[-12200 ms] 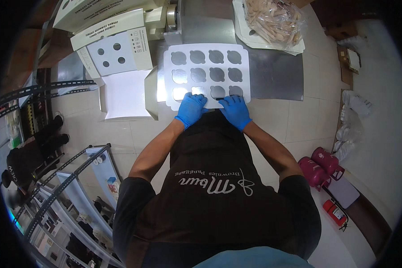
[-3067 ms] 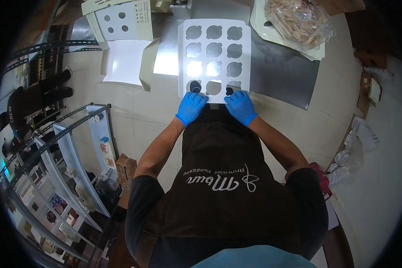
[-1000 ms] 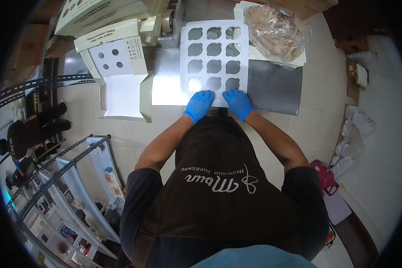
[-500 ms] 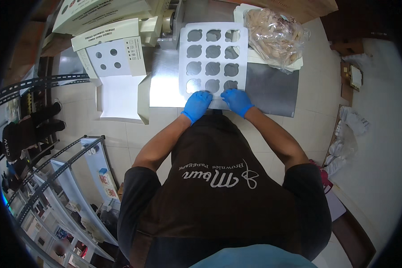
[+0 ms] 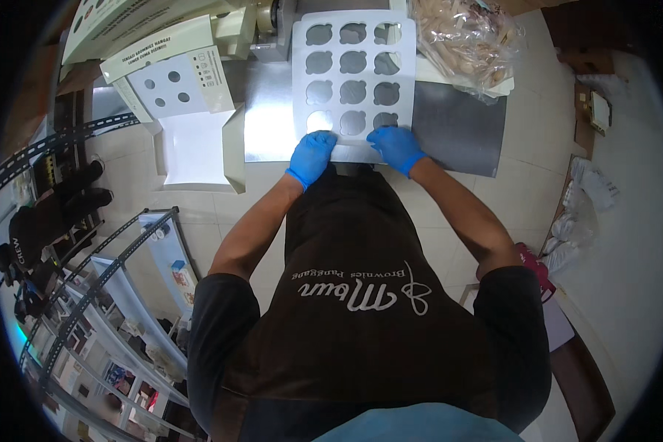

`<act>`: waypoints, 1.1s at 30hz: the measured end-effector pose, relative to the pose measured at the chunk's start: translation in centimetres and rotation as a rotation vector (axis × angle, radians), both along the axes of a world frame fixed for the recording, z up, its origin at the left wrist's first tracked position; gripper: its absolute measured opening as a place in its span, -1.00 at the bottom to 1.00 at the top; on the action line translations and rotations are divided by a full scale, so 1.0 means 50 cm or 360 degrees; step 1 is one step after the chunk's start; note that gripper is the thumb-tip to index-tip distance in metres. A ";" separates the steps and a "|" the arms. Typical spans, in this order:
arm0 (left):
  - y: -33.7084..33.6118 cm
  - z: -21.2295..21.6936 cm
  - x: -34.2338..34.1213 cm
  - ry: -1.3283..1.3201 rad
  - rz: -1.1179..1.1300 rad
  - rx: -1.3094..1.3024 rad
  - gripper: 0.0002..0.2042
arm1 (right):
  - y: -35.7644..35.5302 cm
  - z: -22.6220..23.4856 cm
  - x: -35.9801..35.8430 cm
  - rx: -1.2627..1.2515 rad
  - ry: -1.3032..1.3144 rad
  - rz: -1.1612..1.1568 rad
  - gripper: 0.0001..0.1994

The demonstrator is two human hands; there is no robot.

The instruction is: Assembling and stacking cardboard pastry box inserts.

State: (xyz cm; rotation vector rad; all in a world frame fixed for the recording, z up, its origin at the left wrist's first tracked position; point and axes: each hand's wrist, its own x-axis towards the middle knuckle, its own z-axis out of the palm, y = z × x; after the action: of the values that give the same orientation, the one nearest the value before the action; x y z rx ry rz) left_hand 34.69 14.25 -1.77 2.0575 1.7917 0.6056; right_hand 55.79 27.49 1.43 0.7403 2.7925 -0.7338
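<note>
A white cardboard insert (image 5: 336, 77) with several rows of round notched holes lies on the metal table, its near edge toward me. My left hand (image 5: 313, 156), in a blue glove, has its fingers closed at the insert's near left corner. At the near right corner my right hand (image 5: 399, 149), gloved the same way, is bent round the edge. Both thumbs are mostly hidden. Between the hands the near strip of the card is visible, and grey metal shows through the holes.
An opened cream carton (image 5: 191, 151) with round holes in its panel stands at left, near folded cartons (image 5: 155, 15). A clear plastic bag (image 5: 468, 44) of light-brown items lies at right. The metal tabletop (image 5: 457, 129) ends just before me. Metal racks (image 5: 118, 258) stand at lower left.
My hands have moved apart along the insert's near edge, toward its two corners. The whole view has shifted, so the table sits higher in the picture.
</note>
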 end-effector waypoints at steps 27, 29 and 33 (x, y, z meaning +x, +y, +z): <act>0.061 0.026 0.048 -0.0088 -0.0233 -0.0355 -0.85 | 0.049 -0.002 -0.014 -0.0434 -0.0110 -0.0125 -0.84; 0.035 -0.015 0.044 -0.0024 -0.0237 -0.0218 -0.85 | 0.035 -0.001 -0.030 -0.0465 -0.0104 -0.0126 -0.87; 0.056 0.014 0.066 0.0139 -0.0169 -0.0269 -0.89 | 0.034 0.014 -0.036 -0.0169 -0.0207 0.0147 -0.86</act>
State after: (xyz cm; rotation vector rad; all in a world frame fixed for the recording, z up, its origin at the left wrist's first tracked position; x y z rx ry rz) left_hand 37.99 17.06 -1.06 2.0756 1.7032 0.3274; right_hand 54.01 29.19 2.10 0.6131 2.6286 -0.7807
